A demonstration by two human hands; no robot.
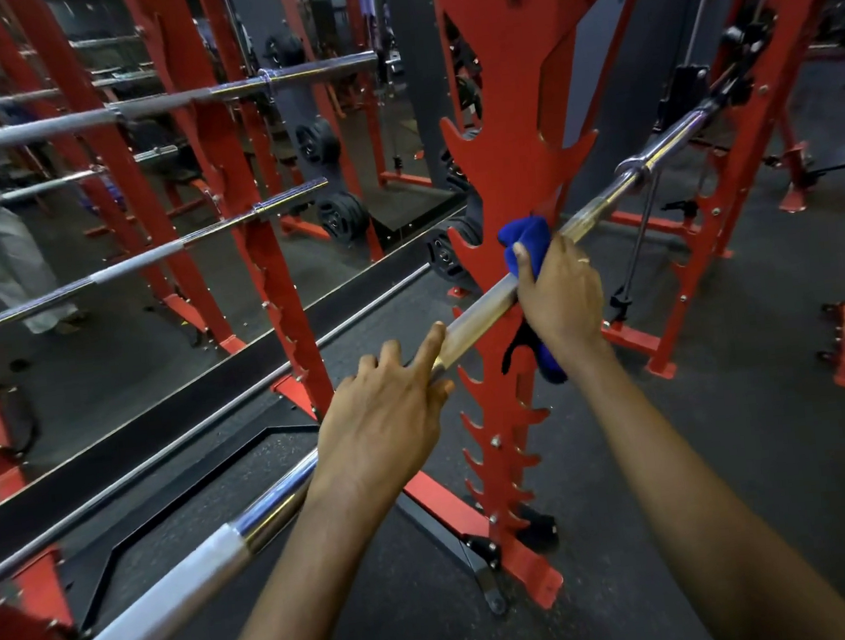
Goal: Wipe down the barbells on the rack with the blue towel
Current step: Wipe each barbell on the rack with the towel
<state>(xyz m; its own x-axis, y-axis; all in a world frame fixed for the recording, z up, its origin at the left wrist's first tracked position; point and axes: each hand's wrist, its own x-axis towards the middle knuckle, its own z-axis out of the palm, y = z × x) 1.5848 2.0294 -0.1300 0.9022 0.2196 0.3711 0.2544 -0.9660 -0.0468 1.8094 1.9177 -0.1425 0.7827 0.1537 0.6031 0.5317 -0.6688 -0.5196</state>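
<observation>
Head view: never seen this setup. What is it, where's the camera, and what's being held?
There is no machine here. A person works with bare hands, and the single camera sits on their head, looking forward and down. The red rack is a gym stand. The long metal rod lying across it is a barbell. The right hand holds a blue towel wrapped over the barbell. The left hand holds the same barbell nearer the camera, thumb underneath. Other barbells show at the left.
</observation>
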